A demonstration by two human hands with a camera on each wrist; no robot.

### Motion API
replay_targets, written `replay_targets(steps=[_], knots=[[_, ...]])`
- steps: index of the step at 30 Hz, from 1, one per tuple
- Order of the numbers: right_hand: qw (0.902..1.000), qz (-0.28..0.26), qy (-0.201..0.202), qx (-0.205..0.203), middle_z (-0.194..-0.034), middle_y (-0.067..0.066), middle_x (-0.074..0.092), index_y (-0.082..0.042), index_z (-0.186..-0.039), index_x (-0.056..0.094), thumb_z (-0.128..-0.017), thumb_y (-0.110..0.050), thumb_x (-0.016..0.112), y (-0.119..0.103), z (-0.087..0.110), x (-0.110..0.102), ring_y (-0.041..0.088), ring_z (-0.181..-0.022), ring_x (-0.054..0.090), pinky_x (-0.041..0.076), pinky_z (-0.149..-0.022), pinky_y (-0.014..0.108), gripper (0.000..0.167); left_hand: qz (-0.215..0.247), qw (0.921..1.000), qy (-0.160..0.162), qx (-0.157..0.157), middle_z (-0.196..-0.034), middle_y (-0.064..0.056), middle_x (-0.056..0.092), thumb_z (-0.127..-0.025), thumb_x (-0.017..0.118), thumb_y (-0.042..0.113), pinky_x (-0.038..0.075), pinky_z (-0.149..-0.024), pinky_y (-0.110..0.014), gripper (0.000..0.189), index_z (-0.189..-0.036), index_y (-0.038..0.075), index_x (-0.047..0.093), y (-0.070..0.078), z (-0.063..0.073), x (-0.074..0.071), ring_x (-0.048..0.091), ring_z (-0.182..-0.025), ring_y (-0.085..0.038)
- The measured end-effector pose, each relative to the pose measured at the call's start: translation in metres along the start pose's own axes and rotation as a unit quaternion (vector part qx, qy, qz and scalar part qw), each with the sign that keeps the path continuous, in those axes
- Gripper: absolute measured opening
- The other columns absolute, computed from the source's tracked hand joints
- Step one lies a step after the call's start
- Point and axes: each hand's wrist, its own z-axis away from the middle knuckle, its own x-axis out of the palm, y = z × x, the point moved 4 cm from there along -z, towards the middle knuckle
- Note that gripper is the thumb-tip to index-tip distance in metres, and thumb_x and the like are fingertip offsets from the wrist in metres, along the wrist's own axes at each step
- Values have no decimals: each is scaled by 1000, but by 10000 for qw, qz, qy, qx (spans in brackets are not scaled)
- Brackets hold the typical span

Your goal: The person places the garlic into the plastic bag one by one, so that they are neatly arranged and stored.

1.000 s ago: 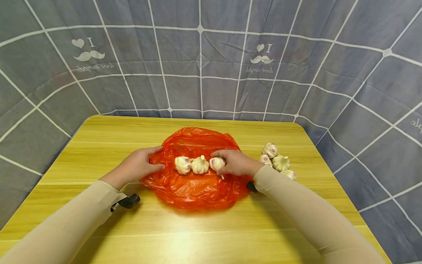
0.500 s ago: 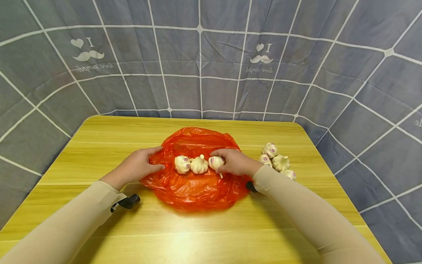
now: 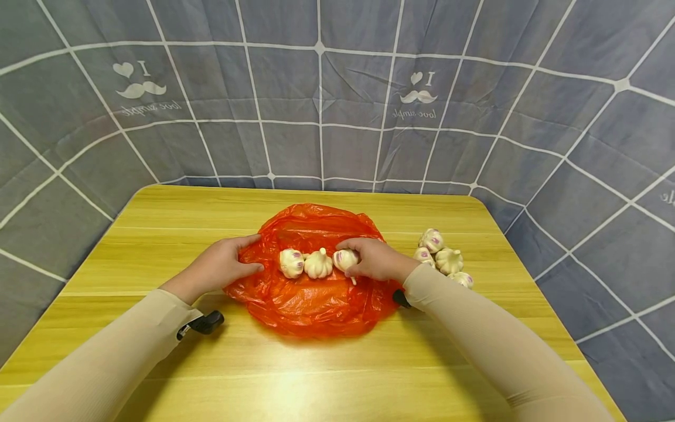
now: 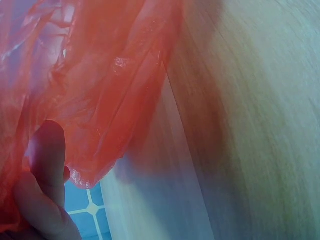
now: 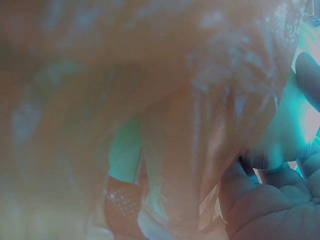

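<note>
A thin red plastic bag (image 3: 316,302) lies spread on the table with its mouth open. On it a garlic bulb (image 3: 291,263) and a second garlic bulb (image 3: 319,265) sit side by side. My right hand (image 3: 375,259) holds a third garlic bulb (image 3: 344,259) at the right end of this row, its stem pointing down toward me. My left hand (image 3: 224,266) grips the bag's left edge between thumb and fingers. In the left wrist view the bag's film (image 4: 115,90) hangs beside those fingers (image 4: 48,155). Bag film blurs most of the right wrist view.
Several more garlic bulbs (image 3: 448,261) lie clustered on the wooden table (image 3: 295,375), right of the bag and partly behind the right forearm. A grey curtain with white grid lines (image 3: 285,88) hangs behind the table and along both sides.
The right hand and its garlic bulb have shifted very slightly left, and the bulbs beside it have moved a touch the same way. The left hand stays put.
</note>
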Motion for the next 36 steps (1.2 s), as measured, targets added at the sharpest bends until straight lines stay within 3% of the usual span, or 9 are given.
replay_targets(steps=[15,21,24,30,32,36], knots=[[10000,43,37,-27,-138,7,68,-14,-146,63,-91,-17,84,-3,1,-3,22,-113,64,57,-103,39,59,-80,10000,13,22,-139,-31,62,-96,77,25,61,-61,-31,78,-160,1,41,0,0,-1,65,-60,-15],[9998,-161,-5,-66,-123,6,69,-13,-147,61,-92,-16,83,-6,6,-9,20,-96,59,56,-91,33,60,-80,10000,8,2,-139,-31,62,-96,77,26,61,-62,-31,78,-161,1,40,1,1,-1,65,-60,-15],[9998,-173,27,-90,-122,6,69,-12,-148,60,-92,-16,83,-5,8,-14,20,-94,58,55,-92,35,60,-65,10000,6,-14,-138,-31,62,-96,77,26,61,-62,-31,78,-161,2,40,2,0,0,65,-59,-15],[9991,-317,201,-195,-141,13,67,-11,-150,57,-95,-17,79,-5,14,-30,31,-119,65,52,-110,49,59,-117,9999,31,6,-136,-30,63,-96,77,27,60,-60,-32,78,-161,2,40,3,-2,1,64,-58,-15],[9982,-414,347,-263,-147,14,64,-10,-149,58,-95,-17,79,-6,17,-38,36,-130,62,49,-114,53,58,-115,9999,38,9,-136,-30,64,-96,77,27,60,-60,-32,79,-161,2,40,3,-3,1,64,-57,-15],[9959,-530,691,-253,-151,13,60,-11,-149,59,-96,-17,78,-1,23,-55,39,-139,56,45,-118,57,56,-100,9999,54,3,-136,-30,64,-96,77,27,60,-60,-32,79,-161,2,40,3,-4,2,64,-58,-15]])
